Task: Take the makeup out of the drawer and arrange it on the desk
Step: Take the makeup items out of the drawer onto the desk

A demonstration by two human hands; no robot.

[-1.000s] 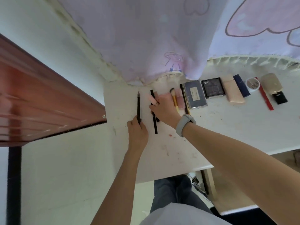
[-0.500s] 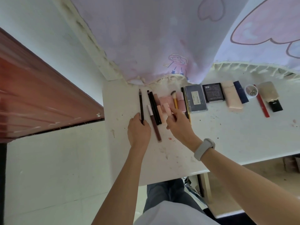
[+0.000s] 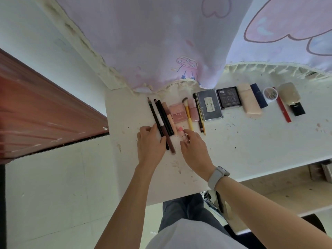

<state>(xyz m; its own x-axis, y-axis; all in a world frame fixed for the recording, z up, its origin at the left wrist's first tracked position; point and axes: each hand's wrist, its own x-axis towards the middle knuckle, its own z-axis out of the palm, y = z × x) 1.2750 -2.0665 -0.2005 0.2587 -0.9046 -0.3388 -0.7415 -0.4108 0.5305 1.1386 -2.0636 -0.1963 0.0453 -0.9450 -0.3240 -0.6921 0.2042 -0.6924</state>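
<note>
— The right hand (image 3: 195,150) has slid back, now pinching a small pink lipstick (image 3: 181,132) below the blush compact (image 3: 177,112).
— And the left hand (image 3: 150,142)?
— Curled against the black pencil (image 3: 156,119) near the desk's (image 3: 251,144) left edge.

A pale purple curtain (image 3: 161,42) hangs beyond the hands; a red-brown cabinet (image 3: 36,112) stands to their left.
</note>
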